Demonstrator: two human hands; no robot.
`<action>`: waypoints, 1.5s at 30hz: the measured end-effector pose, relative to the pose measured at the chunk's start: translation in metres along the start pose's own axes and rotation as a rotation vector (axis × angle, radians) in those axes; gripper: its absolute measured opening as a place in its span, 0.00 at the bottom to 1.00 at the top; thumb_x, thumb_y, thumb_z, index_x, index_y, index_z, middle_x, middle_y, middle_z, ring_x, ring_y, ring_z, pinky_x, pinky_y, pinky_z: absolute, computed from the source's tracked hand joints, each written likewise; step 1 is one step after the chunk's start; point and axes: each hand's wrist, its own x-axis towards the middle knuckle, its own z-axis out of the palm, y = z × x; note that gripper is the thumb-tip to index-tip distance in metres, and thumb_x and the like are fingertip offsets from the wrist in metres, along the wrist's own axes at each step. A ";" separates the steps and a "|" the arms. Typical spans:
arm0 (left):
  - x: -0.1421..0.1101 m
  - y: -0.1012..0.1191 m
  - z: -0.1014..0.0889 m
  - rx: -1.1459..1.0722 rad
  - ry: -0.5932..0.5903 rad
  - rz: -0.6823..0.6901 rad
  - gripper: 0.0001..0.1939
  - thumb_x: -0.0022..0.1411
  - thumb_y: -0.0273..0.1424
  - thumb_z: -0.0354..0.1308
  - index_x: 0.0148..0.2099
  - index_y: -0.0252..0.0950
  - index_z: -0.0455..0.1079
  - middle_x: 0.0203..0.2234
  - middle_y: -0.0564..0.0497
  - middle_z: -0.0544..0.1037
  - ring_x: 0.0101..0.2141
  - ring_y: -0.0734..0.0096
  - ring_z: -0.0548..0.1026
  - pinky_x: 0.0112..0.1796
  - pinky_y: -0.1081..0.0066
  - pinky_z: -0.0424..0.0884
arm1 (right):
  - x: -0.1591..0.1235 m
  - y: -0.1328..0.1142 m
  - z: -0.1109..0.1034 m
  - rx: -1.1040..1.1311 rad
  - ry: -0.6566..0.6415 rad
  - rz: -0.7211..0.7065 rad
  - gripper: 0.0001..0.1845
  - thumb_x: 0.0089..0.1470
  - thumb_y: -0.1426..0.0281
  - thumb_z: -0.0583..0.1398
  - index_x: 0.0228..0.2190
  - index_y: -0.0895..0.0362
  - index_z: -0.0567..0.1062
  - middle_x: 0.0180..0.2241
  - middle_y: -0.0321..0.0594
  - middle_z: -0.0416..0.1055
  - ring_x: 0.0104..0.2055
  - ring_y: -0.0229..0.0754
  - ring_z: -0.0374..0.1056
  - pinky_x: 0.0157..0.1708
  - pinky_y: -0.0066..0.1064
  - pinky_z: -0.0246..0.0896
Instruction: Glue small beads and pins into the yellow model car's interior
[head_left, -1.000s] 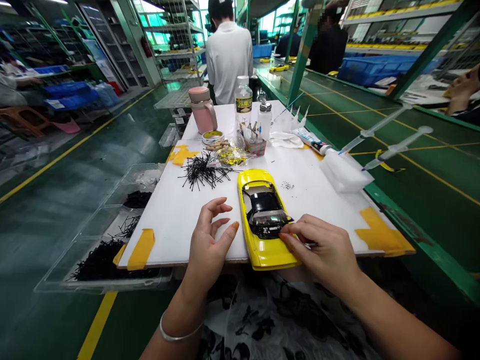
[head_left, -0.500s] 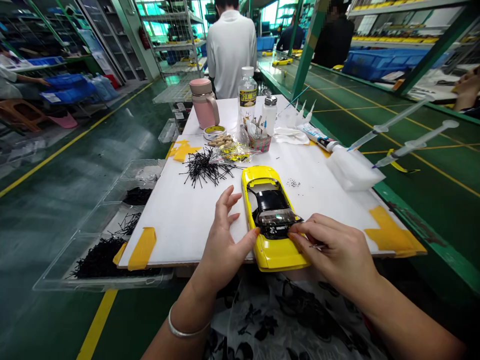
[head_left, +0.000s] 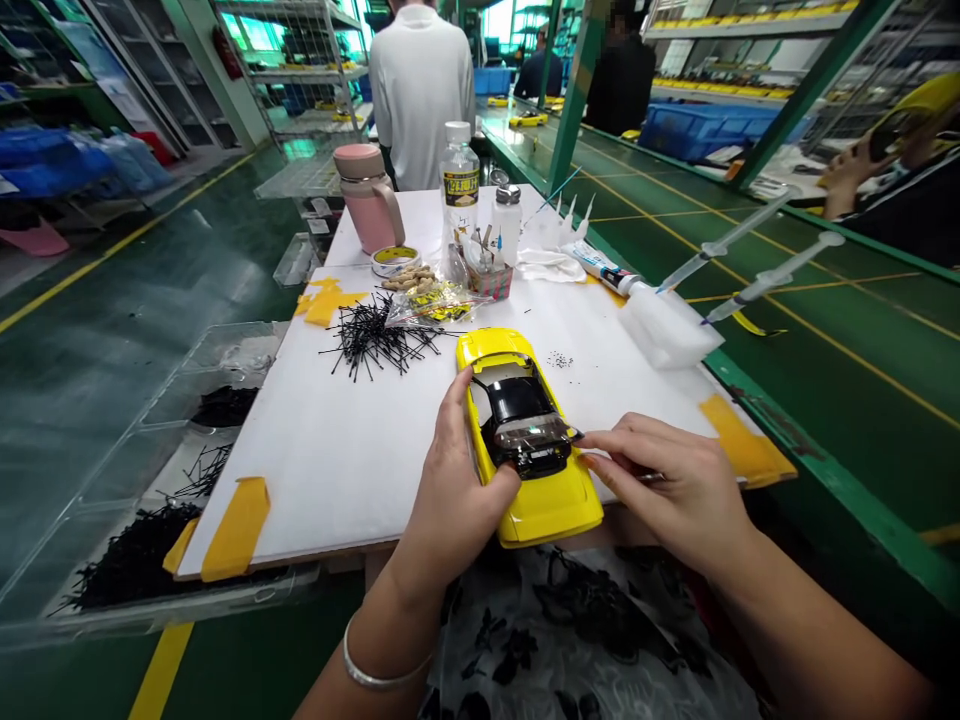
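At the near edge of the white-topped bench [head_left: 330,470], the left hand [head_left: 459,495] curls around the glossy yellow car shell [head_left: 555,505], best kept steady while the right hand [head_left: 671,480], fingertips nearly together, hold unclear, works lightly beside the black window insert [head_left: 517,398]. Tiny black specks [head_left: 560,359] and heaped thin black rods [head_left: 379,335] lie beyond, blocking neither hand.

Left hand [head_left: 463,490] grips the yellow car body [head_left: 553,503] — right hand [head_left: 675,478] alongside.
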 end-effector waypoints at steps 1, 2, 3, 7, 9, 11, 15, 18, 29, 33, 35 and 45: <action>0.000 -0.001 0.000 -0.007 0.003 0.007 0.48 0.57 0.28 0.59 0.76 0.40 0.45 0.74 0.45 0.54 0.72 0.52 0.55 0.71 0.47 0.53 | -0.002 0.000 0.001 0.006 -0.010 -0.015 0.10 0.63 0.80 0.63 0.43 0.59 0.82 0.29 0.37 0.73 0.29 0.33 0.69 0.28 0.24 0.62; -0.001 -0.002 0.000 -0.010 0.008 0.018 0.47 0.57 0.28 0.59 0.76 0.40 0.45 0.74 0.45 0.54 0.72 0.51 0.55 0.71 0.47 0.52 | -0.003 -0.001 0.002 0.008 -0.021 -0.031 0.10 0.63 0.79 0.63 0.44 0.59 0.81 0.30 0.37 0.73 0.29 0.34 0.70 0.28 0.24 0.62; -0.001 -0.003 0.001 -0.012 0.013 0.027 0.47 0.57 0.28 0.59 0.76 0.40 0.45 0.74 0.45 0.54 0.72 0.51 0.55 0.72 0.47 0.52 | -0.005 -0.001 0.003 0.004 -0.031 -0.049 0.10 0.63 0.79 0.63 0.45 0.59 0.81 0.31 0.38 0.74 0.30 0.34 0.71 0.28 0.24 0.63; -0.001 -0.006 0.003 -0.007 0.027 0.038 0.47 0.57 0.28 0.59 0.76 0.39 0.45 0.74 0.44 0.54 0.72 0.50 0.56 0.71 0.46 0.53 | -0.008 0.004 0.004 -0.084 -0.073 -0.121 0.10 0.65 0.76 0.62 0.45 0.59 0.82 0.32 0.40 0.74 0.30 0.36 0.72 0.27 0.25 0.64; -0.001 -0.007 0.004 -0.003 0.040 0.060 0.47 0.57 0.27 0.59 0.76 0.39 0.46 0.73 0.43 0.56 0.72 0.50 0.56 0.71 0.46 0.53 | -0.006 0.008 0.003 -0.125 -0.104 -0.168 0.10 0.65 0.75 0.62 0.45 0.58 0.82 0.32 0.41 0.75 0.30 0.36 0.72 0.28 0.26 0.65; 0.000 -0.008 0.005 -0.006 0.056 0.091 0.47 0.56 0.26 0.59 0.75 0.39 0.47 0.73 0.42 0.57 0.72 0.49 0.56 0.71 0.46 0.53 | -0.002 0.011 0.001 -0.112 -0.123 -0.207 0.10 0.65 0.75 0.62 0.45 0.56 0.83 0.33 0.41 0.75 0.31 0.36 0.72 0.29 0.25 0.65; 0.001 -0.013 0.007 -0.018 0.074 0.147 0.46 0.57 0.24 0.59 0.75 0.39 0.47 0.72 0.41 0.58 0.71 0.48 0.57 0.71 0.45 0.53 | 0.003 0.016 0.001 0.138 -0.105 -0.098 0.09 0.62 0.74 0.64 0.41 0.54 0.85 0.34 0.42 0.77 0.33 0.37 0.73 0.32 0.27 0.67; 0.001 -0.015 0.007 -0.034 0.074 0.162 0.45 0.60 0.26 0.59 0.76 0.38 0.47 0.73 0.40 0.57 0.71 0.48 0.58 0.71 0.46 0.54 | 0.002 0.025 0.005 0.505 0.149 0.271 0.08 0.58 0.64 0.69 0.33 0.56 0.85 0.31 0.43 0.76 0.27 0.37 0.68 0.25 0.27 0.62; -0.004 -0.019 0.000 -0.164 0.063 0.139 0.39 0.65 0.28 0.61 0.73 0.44 0.50 0.73 0.43 0.56 0.71 0.54 0.57 0.68 0.50 0.61 | 0.011 0.048 0.008 0.874 0.585 0.658 0.21 0.52 0.51 0.64 0.27 0.56 0.73 0.19 0.31 0.60 0.15 0.29 0.43 0.14 0.22 0.39; -0.005 -0.018 -0.004 -0.292 0.096 0.092 0.34 0.67 0.29 0.60 0.70 0.45 0.53 0.72 0.42 0.56 0.73 0.56 0.54 0.69 0.53 0.60 | 0.016 0.045 0.010 0.945 0.599 0.713 0.17 0.48 0.55 0.63 0.26 0.57 0.74 0.18 0.33 0.61 0.15 0.30 0.46 0.14 0.23 0.41; -0.006 -0.016 -0.005 -0.314 0.108 0.067 0.31 0.68 0.30 0.60 0.69 0.45 0.54 0.71 0.41 0.57 0.72 0.57 0.55 0.68 0.53 0.61 | 0.018 0.044 0.010 0.977 0.606 0.737 0.16 0.46 0.56 0.63 0.25 0.58 0.75 0.18 0.35 0.61 0.16 0.31 0.47 0.15 0.24 0.43; -0.010 -0.014 -0.010 -0.287 0.148 0.074 0.24 0.68 0.34 0.63 0.64 0.44 0.63 0.64 0.43 0.65 0.69 0.56 0.61 0.67 0.55 0.64 | 0.011 0.049 0.010 1.108 0.741 0.770 0.20 0.52 0.54 0.57 0.23 0.58 0.77 0.19 0.36 0.55 0.20 0.36 0.47 0.18 0.27 0.46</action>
